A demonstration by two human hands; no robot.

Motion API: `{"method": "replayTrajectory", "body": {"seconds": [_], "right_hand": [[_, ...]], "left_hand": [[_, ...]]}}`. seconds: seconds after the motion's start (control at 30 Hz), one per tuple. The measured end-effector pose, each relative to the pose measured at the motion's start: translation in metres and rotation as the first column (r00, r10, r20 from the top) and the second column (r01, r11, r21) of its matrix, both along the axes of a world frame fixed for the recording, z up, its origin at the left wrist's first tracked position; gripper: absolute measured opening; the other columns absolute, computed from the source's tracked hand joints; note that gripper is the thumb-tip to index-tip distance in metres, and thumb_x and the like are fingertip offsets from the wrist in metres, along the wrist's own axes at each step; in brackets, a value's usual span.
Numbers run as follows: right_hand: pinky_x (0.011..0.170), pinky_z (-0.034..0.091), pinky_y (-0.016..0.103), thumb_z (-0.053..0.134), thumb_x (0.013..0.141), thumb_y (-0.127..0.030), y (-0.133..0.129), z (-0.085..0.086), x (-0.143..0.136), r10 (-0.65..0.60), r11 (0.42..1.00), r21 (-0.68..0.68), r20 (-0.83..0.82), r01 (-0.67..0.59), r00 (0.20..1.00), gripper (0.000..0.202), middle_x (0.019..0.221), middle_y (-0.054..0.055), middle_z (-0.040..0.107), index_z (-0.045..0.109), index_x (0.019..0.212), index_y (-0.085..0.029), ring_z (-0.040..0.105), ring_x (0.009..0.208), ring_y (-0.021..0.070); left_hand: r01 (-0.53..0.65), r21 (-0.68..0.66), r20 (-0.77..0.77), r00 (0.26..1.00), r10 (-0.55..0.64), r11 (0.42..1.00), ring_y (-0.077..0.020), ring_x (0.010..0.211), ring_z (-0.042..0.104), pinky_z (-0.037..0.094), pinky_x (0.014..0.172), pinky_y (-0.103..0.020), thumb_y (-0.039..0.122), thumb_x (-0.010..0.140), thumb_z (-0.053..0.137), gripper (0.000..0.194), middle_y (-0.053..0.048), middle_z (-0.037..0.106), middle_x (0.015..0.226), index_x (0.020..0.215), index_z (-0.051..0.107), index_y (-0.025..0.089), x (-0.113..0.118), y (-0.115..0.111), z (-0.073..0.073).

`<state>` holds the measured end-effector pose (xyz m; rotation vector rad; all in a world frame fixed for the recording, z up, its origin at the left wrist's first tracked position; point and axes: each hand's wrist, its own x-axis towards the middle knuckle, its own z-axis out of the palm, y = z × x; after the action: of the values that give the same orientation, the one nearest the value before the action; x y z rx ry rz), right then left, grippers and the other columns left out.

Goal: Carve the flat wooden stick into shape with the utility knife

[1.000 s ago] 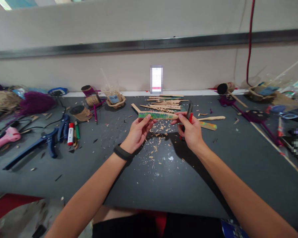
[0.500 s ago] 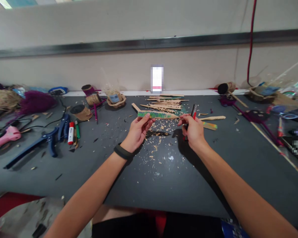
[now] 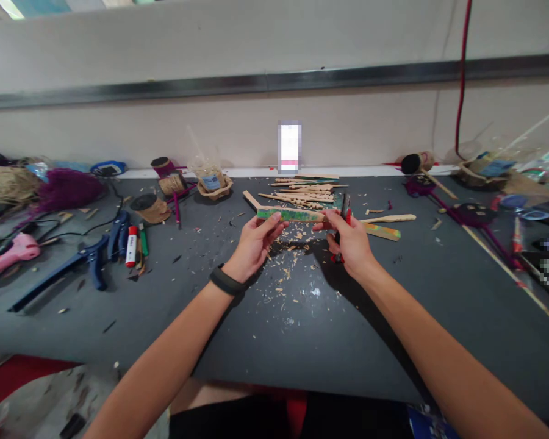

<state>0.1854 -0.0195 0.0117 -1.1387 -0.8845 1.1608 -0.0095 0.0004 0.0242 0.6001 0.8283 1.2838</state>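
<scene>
Above the middle of the table (image 3: 302, 341), our left hand (image 3: 255, 244) pinches the stick (image 3: 295, 215) near its left end. That painted stretch looks uncut, so we judge it left unworked; rightward, the taper seems made. Carved sticks (image 3: 318, 197) lie behind, shavings (image 3: 286, 275) below. Flat and blue-green at left, our stick narrows to pale wood, its tip partly hidden at the right hand (image 3: 354, 241), whose fingers also grip a tool (image 3: 346, 204), black and red.
</scene>
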Motion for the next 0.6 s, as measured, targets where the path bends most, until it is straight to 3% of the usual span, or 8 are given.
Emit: {"method": "replayTrajectory", "body": {"seconds": [0.4, 0.6], "right_hand": [[0.035, 0.02, 0.026, 0.087, 0.072, -0.062, 0.0015, 0.0007, 0.0017, -0.056, 0.998, 0.025, 0.016, 0.056, 0.998, 0.05, 0.072, -0.003, 0.072, 0.064, 0.097, -0.025, 0.035, 0.036, 0.0066], [0.037, 0.019, 0.025, 0.084, 0.077, -0.063, 0.0046, -0.0035, 0.0043, -0.082, 0.996, 0.041, 0.047, 0.08, 0.995, 0.048, 0.077, -0.003, 0.074, 0.064, 0.1, -0.026, 0.032, 0.038, 0.0061]], "left_hand": [[0.096, 0.01, -0.031, 0.995, -0.095, 0.995, -0.0118, 0.082, 0.078, 0.061, 0.084, -0.021, 0.009, 0.076, 0.089, 0.025, -0.004, 0.081, 0.095, 0.099, 0.081, 0.013, -0.0002, -0.0051, 0.0046], [0.191, 0.006, -0.035, 0.981, -0.191, 0.982, -0.0157, 0.088, 0.08, 0.062, 0.083, -0.021, 0.013, 0.079, 0.087, 0.021, -0.009, 0.083, 0.1, 0.1, 0.084, 0.013, -0.0031, -0.0067, 0.0038]]}}
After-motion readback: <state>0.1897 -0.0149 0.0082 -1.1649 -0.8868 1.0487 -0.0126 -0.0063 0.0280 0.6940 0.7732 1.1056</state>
